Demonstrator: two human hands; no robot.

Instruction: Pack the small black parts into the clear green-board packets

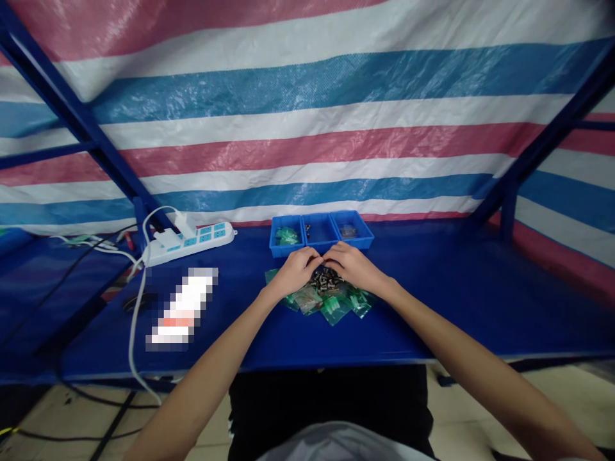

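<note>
Both my hands meet over a small heap of dark little parts (325, 280) on the blue table (432, 301). My left hand (295, 270) has its fingers curled at the left side of the heap. My right hand (350, 264) curls at the heap's right side, fingertips touching the left hand's. Whether either hand pinches a part is hidden. Under and around the heap lie several small green plastic bags (336, 307). Just behind the hands stand three joined blue trays (321, 232); the left one holds green bags, the others a few small parts.
A white power strip (192, 242) with plugs and white cables lies at the back left. A blurred white and red item (182, 307) lies left of my left arm. Blue frame posts (509, 205) rise at both sides; a striped tarp hangs behind.
</note>
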